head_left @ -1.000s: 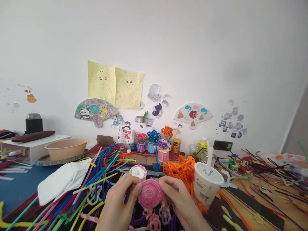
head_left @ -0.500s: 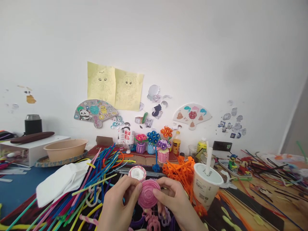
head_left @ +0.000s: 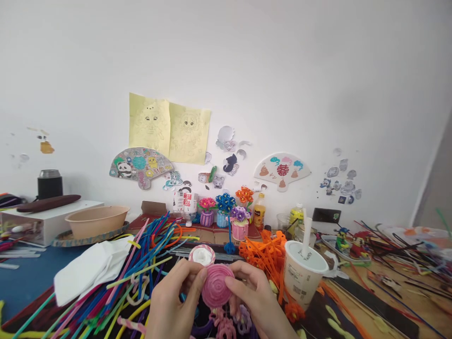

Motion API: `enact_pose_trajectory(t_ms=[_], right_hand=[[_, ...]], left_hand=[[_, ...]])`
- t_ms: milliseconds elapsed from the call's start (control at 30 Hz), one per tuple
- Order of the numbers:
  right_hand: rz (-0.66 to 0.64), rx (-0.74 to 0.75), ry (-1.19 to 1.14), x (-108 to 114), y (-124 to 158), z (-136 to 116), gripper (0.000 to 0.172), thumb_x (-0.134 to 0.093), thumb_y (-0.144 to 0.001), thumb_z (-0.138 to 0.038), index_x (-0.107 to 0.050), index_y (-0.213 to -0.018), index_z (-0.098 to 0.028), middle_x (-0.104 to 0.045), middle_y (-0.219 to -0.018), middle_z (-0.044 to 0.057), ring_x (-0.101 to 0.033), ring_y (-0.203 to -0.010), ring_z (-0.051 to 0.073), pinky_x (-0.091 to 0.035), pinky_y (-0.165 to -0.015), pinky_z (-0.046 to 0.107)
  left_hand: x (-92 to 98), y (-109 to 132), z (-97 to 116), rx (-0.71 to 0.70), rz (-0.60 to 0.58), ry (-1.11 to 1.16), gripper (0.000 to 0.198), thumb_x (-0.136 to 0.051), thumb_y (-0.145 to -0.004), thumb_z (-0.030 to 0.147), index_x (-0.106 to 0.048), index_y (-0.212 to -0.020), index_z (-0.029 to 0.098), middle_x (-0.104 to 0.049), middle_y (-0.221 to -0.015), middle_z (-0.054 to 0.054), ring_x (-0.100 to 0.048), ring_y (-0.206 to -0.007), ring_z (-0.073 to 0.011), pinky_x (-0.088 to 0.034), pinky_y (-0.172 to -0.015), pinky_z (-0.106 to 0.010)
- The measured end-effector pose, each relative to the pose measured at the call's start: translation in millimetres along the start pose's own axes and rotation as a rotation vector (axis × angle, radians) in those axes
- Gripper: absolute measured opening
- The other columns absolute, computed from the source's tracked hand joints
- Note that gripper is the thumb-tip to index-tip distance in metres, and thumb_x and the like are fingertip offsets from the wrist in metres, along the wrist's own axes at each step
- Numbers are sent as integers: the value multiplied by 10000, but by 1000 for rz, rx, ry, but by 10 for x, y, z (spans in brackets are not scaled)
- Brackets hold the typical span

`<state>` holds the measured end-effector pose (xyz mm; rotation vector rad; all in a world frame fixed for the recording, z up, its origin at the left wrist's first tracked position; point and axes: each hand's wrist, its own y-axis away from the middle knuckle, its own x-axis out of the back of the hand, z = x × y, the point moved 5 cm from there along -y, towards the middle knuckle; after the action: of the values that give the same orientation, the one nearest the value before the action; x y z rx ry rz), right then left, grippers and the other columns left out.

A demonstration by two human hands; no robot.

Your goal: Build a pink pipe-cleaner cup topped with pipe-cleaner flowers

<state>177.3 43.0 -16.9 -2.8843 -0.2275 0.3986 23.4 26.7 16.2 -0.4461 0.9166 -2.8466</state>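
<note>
Between my two hands is a pink coiled pipe-cleaner disc (head_left: pixel 218 286), its spiral face turned toward me. My left hand (head_left: pixel 179 294) pinches the disc's left edge between thumb and fingers. On the opposite edge, my right hand (head_left: pixel 252 294) grips it with the thumb on the front face. Just behind the disc stands a small pink-and-white round pot (head_left: pixel 202 255) with white filling. Below my hands lie pink pipe-cleaner flowers (head_left: pixel 225 325), partly covered by the disc and fingers.
Loose coloured pipe cleaners (head_left: pixel 116 282) spread at the left beside white tissues (head_left: pixel 92 270). Orange pipe-cleaner pieces (head_left: pixel 263 252) and a lidded drink cup (head_left: pixel 304 273) with a straw stand at the right. Potted pipe-cleaner flowers (head_left: pixel 240 228) line the back near the wall.
Almost nothing differs. Both hands keep their grip on the pink disc, which has shifted very slightly, and the camera view has moved a little.
</note>
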Motion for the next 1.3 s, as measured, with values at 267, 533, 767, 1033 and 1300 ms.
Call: enact_pose_trajectory(t_ms=[267, 533, 767, 1033, 1300], right_hand=[[35, 21, -14, 22, -5, -9, 353, -785, -665, -450, -649, -737, -133, -590, -487, -39, -500, -325, 65, -354, -319, 138], [49, 43, -28, 47, -5, -19, 342, -779, -683, -428, -659, -788, -125, -608, -538, -32, -511, -347, 54, -372, -326, 130], [66, 64, -64, 19, 22, -92, 318, -781, -694, -401, -622, -760, -134, -636, -624, -20, -535, -372, 46, -404, -345, 126], [-45, 4, -159, -79, 21, -37, 329, -767, -708, -420, -583, -781, -158, -644, -662, -25, -582, -404, 60, -462, -380, 137], [-88, -69, 105, 135, -34, -12, 369, -710, -739, -492, -615, -829, -147, -581, -555, -46, -499, -339, 42, -364, -341, 127]], left_hand=[[12, -2, 33, 0, 51, 22, 289, -559, -827, 447, -625, -677, 210, -609, -610, 6, -564, -559, -141, -456, -523, -194], [31, -51, 31, -24, -82, -63, 245, -571, -823, 420, -674, -738, 215, -641, -656, -5, -601, -592, -156, -475, -544, -199], [8, -37, -33, 17, -151, -79, 275, -552, -837, 443, -680, -744, 218, -651, -666, 3, -576, -596, -148, -448, -555, -194], [-9, -60, -73, 115, -121, 102, 300, -591, -770, 484, -648, -738, 191, -660, -679, -15, -594, -636, -171, -475, -579, -209], [7, -99, -129, 188, -185, 24, 354, -559, -763, 520, -642, -734, 178, -657, -671, -31, -589, -652, -195, -459, -594, -244]])
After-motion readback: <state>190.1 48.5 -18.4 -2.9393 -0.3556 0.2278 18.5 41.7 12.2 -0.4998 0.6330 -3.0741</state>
